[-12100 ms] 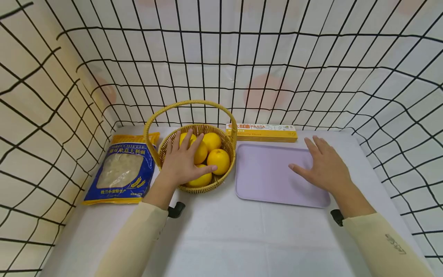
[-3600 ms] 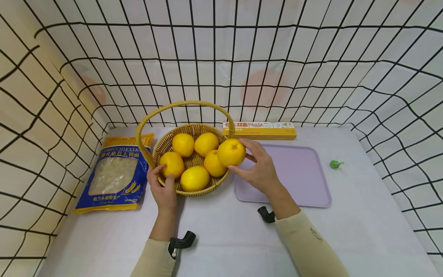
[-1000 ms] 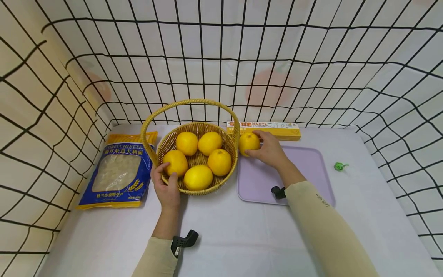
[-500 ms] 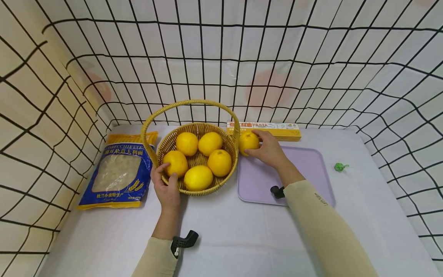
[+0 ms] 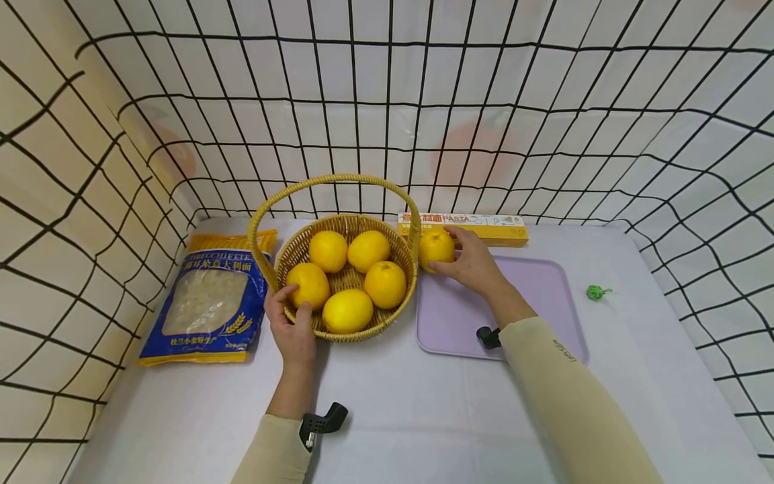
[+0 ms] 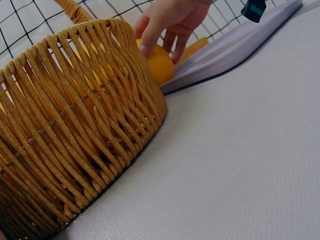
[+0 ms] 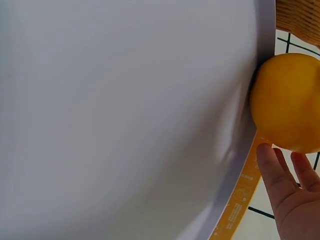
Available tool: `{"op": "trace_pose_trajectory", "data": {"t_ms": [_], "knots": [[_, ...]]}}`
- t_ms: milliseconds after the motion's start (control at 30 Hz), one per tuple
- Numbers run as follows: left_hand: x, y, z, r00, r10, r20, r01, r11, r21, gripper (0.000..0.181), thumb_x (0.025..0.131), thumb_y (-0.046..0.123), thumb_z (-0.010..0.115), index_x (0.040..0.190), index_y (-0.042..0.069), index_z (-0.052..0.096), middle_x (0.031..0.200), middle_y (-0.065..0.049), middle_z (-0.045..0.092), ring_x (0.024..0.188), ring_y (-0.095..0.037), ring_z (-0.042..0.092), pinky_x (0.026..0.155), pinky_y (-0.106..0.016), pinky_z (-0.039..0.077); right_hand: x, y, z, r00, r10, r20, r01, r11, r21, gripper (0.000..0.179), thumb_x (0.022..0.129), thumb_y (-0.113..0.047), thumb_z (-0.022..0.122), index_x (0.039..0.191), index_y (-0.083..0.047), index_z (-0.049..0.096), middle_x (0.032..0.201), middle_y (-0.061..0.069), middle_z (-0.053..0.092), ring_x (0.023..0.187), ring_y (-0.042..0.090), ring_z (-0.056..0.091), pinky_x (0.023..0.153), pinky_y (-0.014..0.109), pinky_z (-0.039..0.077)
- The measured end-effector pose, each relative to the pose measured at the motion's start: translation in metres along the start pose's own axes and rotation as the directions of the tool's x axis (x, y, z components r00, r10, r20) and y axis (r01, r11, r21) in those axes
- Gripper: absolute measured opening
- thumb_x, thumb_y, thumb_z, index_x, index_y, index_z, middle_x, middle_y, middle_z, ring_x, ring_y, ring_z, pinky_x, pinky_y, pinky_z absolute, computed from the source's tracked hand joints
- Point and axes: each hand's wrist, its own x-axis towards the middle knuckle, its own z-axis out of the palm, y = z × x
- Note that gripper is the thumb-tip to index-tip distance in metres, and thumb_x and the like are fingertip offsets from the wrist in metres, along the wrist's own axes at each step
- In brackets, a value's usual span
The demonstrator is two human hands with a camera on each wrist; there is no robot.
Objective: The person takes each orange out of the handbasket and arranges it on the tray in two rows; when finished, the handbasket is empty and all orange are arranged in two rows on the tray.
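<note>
In the head view my left hand (image 5: 293, 333) grips the near left rim of the wicker basket (image 5: 284, 252), its thumb and a fingertip beside an orange (image 5: 308, 286). Several other yellow-orange fruits lie inside; the front one (image 5: 347, 311) is oval and paler. My right hand (image 5: 474, 263) holds another orange (image 5: 437, 250) between thumb and fingers, at the far left corner of the lilac tray (image 5: 502, 309). From the left wrist, that orange (image 6: 160, 65) shows between basket and tray edge. The right wrist view has the orange (image 7: 290, 102) against the tray wall, fingers (image 7: 272, 172) touching it.
A yellow pasta box (image 5: 496, 235) lies behind the tray. On the left is a blue pasta bag (image 5: 208, 302). A small green item (image 5: 596, 292) sits right of the tray. Black wire grid (image 5: 387, 104) stands around the back and sides of the white table (image 5: 411, 417).
Since 3.6 seconds ago, my right hand has carried the orange from over the basket's right rim to the tray's far left corner. Over the last second both hands stay nearly still.
</note>
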Motion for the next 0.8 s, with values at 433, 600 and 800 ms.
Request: {"op": "trace_pose_trajectory", "data": {"t_ms": [433,600,800], "knots": [[0.000,-0.002,0.000,1.000,-0.004,-0.001,0.004,1.000,-0.001,0.033,0.087,-0.004,0.054,0.120,-0.005,0.056,0.165,-0.009,0.025,0.153,-0.027,0.025,0.128,-0.047,0.018,-0.012,-0.008,-0.011,1.000,-0.007,-0.030,0.006,0.999,-0.036,0.090,0.083,-0.037,0.083,0.158,-0.017,0.036,0.158,0.016,0.040,0.138,0.039,0.049,0.108,0.053,0.049],[0.001,-0.002,0.000,1.000,-0.010,0.006,0.010,1.000,0.002,0.034,0.088,-0.003,0.053,0.121,-0.004,0.056,0.165,-0.008,0.025,0.153,-0.027,0.025,0.128,-0.047,0.018,-0.021,-0.016,-0.019,0.999,-0.009,-0.049,0.007,1.000,-0.021,0.092,0.083,-0.039,0.083,0.159,-0.019,0.035,0.158,0.015,0.039,0.138,0.039,0.049,0.110,0.055,0.047],[0.000,0.001,0.000,1.000,-0.018,0.006,0.018,1.000,0.002,0.034,0.088,-0.002,0.054,0.122,-0.004,0.056,0.165,-0.008,0.025,0.153,-0.027,0.025,0.129,-0.047,0.017,-0.032,-0.028,-0.027,0.996,-0.011,-0.092,0.013,1.000,0.025,0.087,0.083,-0.032,0.084,0.157,-0.019,0.039,0.156,0.011,0.041,0.139,0.035,0.048,0.111,0.052,0.047]]}}
